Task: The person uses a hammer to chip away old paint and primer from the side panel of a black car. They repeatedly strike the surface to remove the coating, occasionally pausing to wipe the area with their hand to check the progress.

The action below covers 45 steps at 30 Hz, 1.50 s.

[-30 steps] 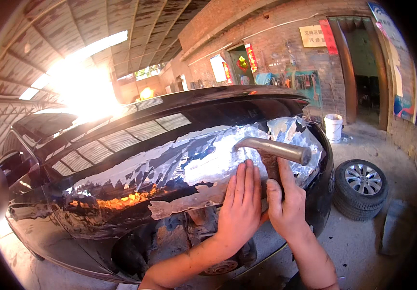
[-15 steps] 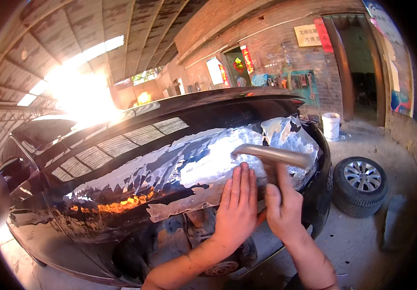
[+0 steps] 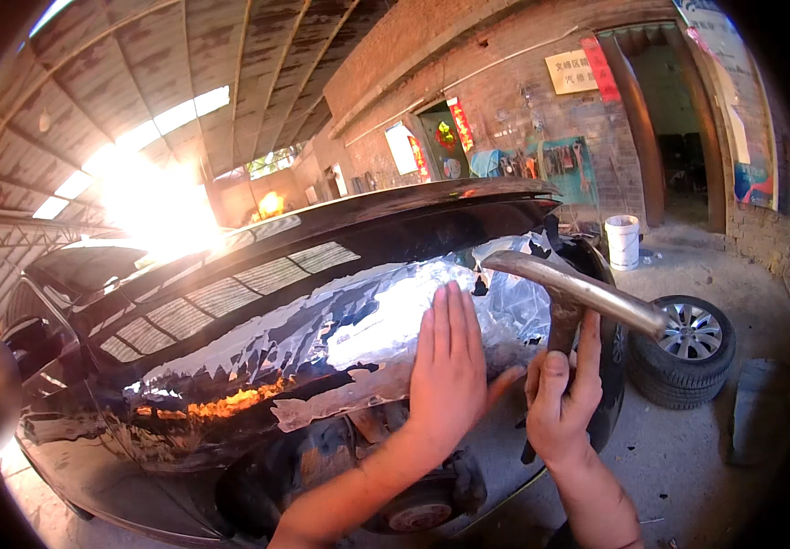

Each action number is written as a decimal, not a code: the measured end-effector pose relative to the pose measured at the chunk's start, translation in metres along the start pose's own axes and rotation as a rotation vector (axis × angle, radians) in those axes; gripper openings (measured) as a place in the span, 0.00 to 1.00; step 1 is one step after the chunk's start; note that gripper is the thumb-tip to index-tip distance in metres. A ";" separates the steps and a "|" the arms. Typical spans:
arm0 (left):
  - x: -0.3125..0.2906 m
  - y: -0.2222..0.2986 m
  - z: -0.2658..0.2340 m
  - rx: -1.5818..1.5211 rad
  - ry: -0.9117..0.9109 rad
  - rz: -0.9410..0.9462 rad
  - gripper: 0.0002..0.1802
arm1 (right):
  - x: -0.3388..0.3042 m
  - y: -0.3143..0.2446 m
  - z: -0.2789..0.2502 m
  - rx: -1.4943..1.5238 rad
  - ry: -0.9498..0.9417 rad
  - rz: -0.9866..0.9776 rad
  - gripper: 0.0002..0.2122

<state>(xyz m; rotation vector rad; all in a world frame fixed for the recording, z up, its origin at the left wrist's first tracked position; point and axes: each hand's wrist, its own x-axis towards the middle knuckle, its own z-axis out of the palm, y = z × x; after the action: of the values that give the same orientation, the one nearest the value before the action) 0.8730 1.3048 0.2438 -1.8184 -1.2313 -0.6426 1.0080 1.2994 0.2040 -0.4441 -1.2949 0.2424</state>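
Note:
A dark car body (image 3: 267, 215) fills the middle, its rear side panel (image 3: 372, 320) stripped in patches to shiny bare metal with ragged paint edges. My left hand (image 3: 450, 375) lies flat against this panel, fingers together and stretched upward, thumb out to the side. In my right hand (image 3: 564, 398) is a hammer (image 3: 587, 291), gripped by its dark handle with the index finger stretched along it. The hammer's long, curved metal head is raised, apart from the panel. Below my left hand, the open wheel arch bares a wheel hub (image 3: 420, 514).
Stacked wheels (image 3: 685, 352) stand on the floor at right, with a white bucket (image 3: 623, 245) behind them. A tool board (image 3: 564, 169) hangs on the brick wall beside a doorway (image 3: 678, 128). Bright light glares at the upper left.
The hammer has swung back toward me and to the right, away from the panel. My left hand stays on the panel, its thumb now spread outward.

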 end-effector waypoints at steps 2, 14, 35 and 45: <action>-0.010 0.008 0.002 0.009 -0.008 0.014 0.49 | 0.002 0.005 0.002 -0.050 -0.008 -0.054 0.24; -0.028 0.017 0.013 0.112 -0.017 0.051 0.39 | 0.022 0.016 0.019 -0.231 -0.177 -0.274 0.23; -0.076 -0.018 0.020 0.142 -0.099 0.204 0.49 | -0.036 0.005 -0.043 0.004 -0.121 0.172 0.25; -0.108 -0.042 0.009 0.235 0.058 0.060 0.46 | -0.081 0.014 -0.025 0.159 -0.101 0.291 0.20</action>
<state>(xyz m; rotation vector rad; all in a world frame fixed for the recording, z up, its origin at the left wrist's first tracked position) 0.7922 1.2666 0.1696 -1.6239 -1.1582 -0.4922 1.0120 1.2732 0.1218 -0.4885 -1.2958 0.6151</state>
